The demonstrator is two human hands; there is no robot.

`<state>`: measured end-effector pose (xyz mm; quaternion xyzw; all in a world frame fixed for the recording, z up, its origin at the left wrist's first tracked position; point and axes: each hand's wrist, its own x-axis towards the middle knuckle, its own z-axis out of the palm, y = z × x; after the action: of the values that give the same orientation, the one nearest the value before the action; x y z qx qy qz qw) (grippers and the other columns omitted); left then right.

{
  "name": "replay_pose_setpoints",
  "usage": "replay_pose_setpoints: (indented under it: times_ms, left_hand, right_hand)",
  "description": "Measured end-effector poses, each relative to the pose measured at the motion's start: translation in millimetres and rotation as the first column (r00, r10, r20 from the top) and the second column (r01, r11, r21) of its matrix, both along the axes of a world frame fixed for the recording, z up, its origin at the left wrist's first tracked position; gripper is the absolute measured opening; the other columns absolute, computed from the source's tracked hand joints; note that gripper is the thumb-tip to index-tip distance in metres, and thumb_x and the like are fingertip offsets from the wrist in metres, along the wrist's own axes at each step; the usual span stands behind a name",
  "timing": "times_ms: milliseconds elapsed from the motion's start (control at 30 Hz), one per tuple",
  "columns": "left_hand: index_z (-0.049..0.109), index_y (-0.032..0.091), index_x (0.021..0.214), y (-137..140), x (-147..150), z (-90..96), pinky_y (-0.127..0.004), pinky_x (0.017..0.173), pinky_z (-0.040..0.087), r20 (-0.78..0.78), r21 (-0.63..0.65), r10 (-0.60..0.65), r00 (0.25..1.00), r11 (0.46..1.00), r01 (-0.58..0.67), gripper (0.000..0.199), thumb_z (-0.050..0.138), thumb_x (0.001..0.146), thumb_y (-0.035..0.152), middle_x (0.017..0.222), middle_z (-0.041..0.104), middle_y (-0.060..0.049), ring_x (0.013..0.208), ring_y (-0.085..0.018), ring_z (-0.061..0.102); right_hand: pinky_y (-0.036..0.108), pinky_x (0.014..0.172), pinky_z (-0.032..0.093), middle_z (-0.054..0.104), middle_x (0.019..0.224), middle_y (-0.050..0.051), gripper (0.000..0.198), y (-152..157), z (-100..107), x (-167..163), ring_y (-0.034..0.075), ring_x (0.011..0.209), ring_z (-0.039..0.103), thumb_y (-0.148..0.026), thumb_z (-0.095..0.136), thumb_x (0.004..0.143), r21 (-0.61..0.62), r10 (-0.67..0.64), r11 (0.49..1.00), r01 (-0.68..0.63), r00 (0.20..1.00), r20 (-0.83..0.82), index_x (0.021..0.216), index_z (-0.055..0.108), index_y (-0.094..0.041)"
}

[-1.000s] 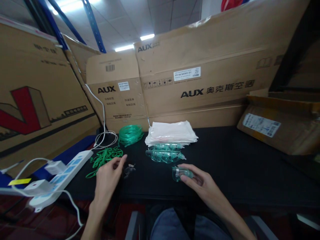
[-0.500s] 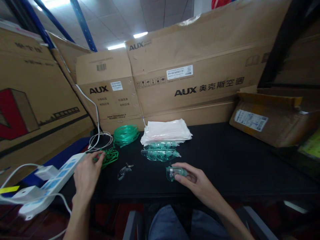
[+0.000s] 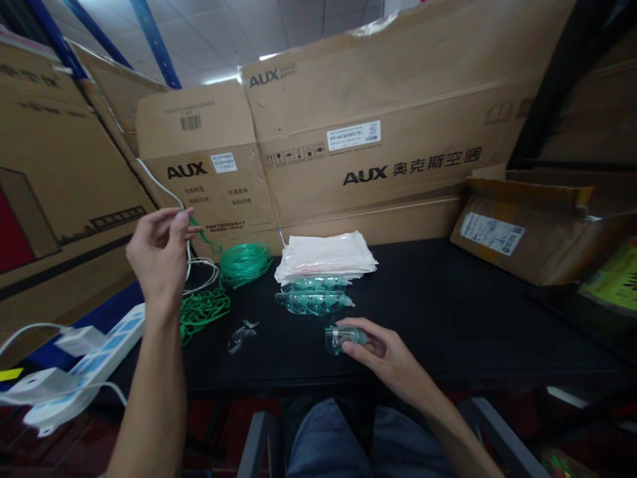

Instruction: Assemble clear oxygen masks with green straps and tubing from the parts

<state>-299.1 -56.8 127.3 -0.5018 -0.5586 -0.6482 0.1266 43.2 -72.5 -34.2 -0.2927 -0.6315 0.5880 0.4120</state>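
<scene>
At the view's nine o'clock, the left hand [image 3: 160, 249] pinches a thin green strap [image 3: 201, 232] above a tangled pile of green straps [image 3: 205, 311] at eight. At five o'clock, the right hand [image 3: 375, 346] is clamped round a translucent green plastic mask [image 3: 342, 337]; a row of similar masks [image 3: 313, 301] lies at six.

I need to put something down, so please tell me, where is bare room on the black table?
Widest: from the right hand to the cardboard box. Smaller: between the clear pieces and the held green plastic. Crowded: the left side, with green cords, green coil and power strip.
</scene>
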Motion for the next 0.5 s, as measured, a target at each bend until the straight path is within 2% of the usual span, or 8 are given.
replay_pose_setpoints:
  times_ms: [67, 133, 233, 300, 367, 433, 500]
  left_hand:
    - [0.062, 0.008, 0.121, 1.0, 21.4, 8.4, -0.040, 0.092, 0.059, -0.012, 0.022, -0.086, 0.996, 0.996, 0.086, 0.045, 0.061, 0.098, 0.047, 0.119, 0.077, -0.008, 0.098, -0.019, 0.076]
    - [0.066, 0.009, 0.113, -3.3, 44.9, 8.7, -0.036, 0.091, 0.060, -0.022, 0.012, -0.174, 0.985, 0.985, 0.174, 0.039, 0.065, 0.096, 0.045, 0.107, 0.079, -0.006, 0.093, -0.017, 0.076]
    - [0.069, 0.014, 0.098, -19.1, 80.5, -12.2, -0.032, 0.084, 0.062, -0.007, -0.120, -0.337, 0.941, 0.935, 0.334, 0.031, 0.076, 0.088, 0.042, 0.093, 0.080, -0.003, 0.086, -0.018, 0.077]
    - [0.070, 0.018, 0.099, -32.9, 101.6, -40.4, -0.030, 0.083, 0.062, 0.086, -0.282, -0.445, 0.891, 0.847, 0.450, 0.030, 0.079, 0.084, 0.042, 0.093, 0.080, -0.002, 0.086, -0.019, 0.077]
    - [0.073, 0.020, 0.101, -45.9, 118.6, -74.9, -0.027, 0.080, 0.061, 0.166, -0.430, -0.527, 0.833, 0.721, 0.543, 0.024, 0.076, 0.087, 0.040, 0.091, 0.080, -0.001, 0.085, -0.019, 0.077]
    - [0.078, 0.021, 0.099, -55.5, 130.5, -108.3, -0.025, 0.078, 0.060, 0.206, -0.564, -0.577, 0.790, 0.590, 0.578, 0.021, 0.071, 0.092, 0.040, 0.090, 0.081, -0.001, 0.082, -0.018, 0.076]
    - [0.081, 0.023, 0.101, -61.6, 136.8, -133.1, -0.025, 0.077, 0.059, 0.233, -0.633, -0.589, 0.774, 0.513, 0.580, 0.023, 0.068, 0.094, 0.040, 0.093, 0.082, -0.001, 0.081, -0.018, 0.076]
  right_hand:
    - [0.036, 0.095, 0.054, 0.078, 0.112, 0.006, 0.040, -0.4, 0.6, 0.0, 0.024, 0.106, 0.071, -0.046, 0.078, 0.086, -0.005, -0.009, 1.000, 0.009, 1.000, -0.005, 0.118, 0.075, -0.022]
    - [0.035, 0.094, 0.054, 0.078, 0.111, 0.005, 0.038, -0.8, 1.8, 0.2, 0.024, 0.105, 0.071, -0.045, 0.079, 0.086, -0.010, -0.018, 1.000, 0.018, 1.000, -0.024, 0.117, 0.076, -0.023]
    - [0.034, 0.092, 0.055, 0.078, 0.108, 0.005, 0.037, -0.4, 3.5, 1.1, 0.024, 0.103, 0.072, -0.046, 0.082, 0.084, -0.043, -0.058, 0.998, 0.053, 0.991, -0.123, 0.112, 0.078, -0.022]
    - [0.035, 0.092, 0.056, 0.078, 0.106, 0.006, 0.037, 0.5, 3.7, 1.6, 0.024, 0.102, 0.073, -0.048, 0.081, 0.085, -0.077, -0.102, 0.993, 0.088, 0.975, -0.197, 0.110, 0.077, -0.021]
    - [0.036, 0.092, 0.057, 0.078, 0.104, 0.006, 0.036, 1.5, 3.3, 1.5, 0.023, 0.097, 0.074, -0.052, 0.075, 0.090, -0.106, -0.135, 0.988, 0.112, 0.960, -0.245, 0.110, 0.074, -0.021]
    - [0.037, 0.089, 0.058, 0.078, 0.102, 0.006, 0.035, 2.2, 3.0, 0.7, 0.022, 0.092, 0.076, -0.054, 0.068, 0.094, -0.129, -0.150, 0.985, 0.118, 0.950, -0.274, 0.107, 0.071, -0.021]
    - [0.036, 0.085, 0.059, 0.077, 0.101, 0.007, 0.034, 2.3, 3.0, -0.5, 0.022, 0.089, 0.077, -0.054, 0.067, 0.095, -0.148, -0.154, 0.982, 0.114, 0.944, -0.291, 0.103, 0.069, -0.021]
